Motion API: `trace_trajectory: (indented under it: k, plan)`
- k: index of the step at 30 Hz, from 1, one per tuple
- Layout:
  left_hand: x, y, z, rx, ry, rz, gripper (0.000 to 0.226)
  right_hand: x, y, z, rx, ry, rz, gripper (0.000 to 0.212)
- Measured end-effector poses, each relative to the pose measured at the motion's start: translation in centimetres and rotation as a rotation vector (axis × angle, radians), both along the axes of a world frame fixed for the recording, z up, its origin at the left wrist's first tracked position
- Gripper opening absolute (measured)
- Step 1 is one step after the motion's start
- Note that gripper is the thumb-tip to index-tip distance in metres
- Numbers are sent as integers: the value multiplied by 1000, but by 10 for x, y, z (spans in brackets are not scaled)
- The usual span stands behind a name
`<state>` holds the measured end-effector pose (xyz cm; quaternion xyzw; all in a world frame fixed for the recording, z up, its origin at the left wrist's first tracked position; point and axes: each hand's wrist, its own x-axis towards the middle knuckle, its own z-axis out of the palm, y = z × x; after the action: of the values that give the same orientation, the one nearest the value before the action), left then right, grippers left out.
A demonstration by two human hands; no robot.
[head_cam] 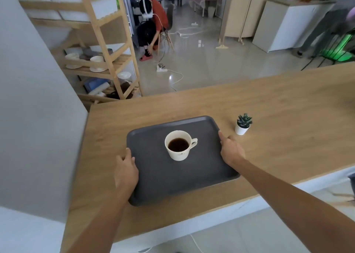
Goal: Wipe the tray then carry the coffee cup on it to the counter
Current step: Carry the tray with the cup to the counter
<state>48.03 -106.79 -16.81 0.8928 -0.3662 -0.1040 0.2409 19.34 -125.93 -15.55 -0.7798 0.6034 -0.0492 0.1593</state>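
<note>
A dark grey tray (153,183) lies flat on the wooden counter (278,106). A cream coffee cup (179,145) full of dark coffee stands upright near the tray's middle, handle pointing right. My left hand (125,169) grips the tray's left edge, thumb over the rim. My right hand (231,150) holds the tray's right edge, thumb along the rim.
A small potted succulent (243,124) in a white pot stands on the counter just right of the tray. A grey wall (34,118) borders the counter's left end. Beyond the counter are a wooden shelf rack (107,56), a crouching person (151,25) and floor cables (172,74).
</note>
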Motion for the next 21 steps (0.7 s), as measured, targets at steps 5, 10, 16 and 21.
trace_trajectory:
  k: [5,10,16,21]
  plan:
    - [13,-29,-14,-6,20,2,45,15,-31,-12,-3,29,-11,60]
    - [28,-54,-23,-21,28,-3,46,28,-56,-19,-18,49,-6,57]
    - [36,-74,-29,23,-12,1,47,34,-72,-27,-13,69,7,49]
    - [36,-81,-36,55,-119,-2,45,34,-79,-35,1,90,17,52]
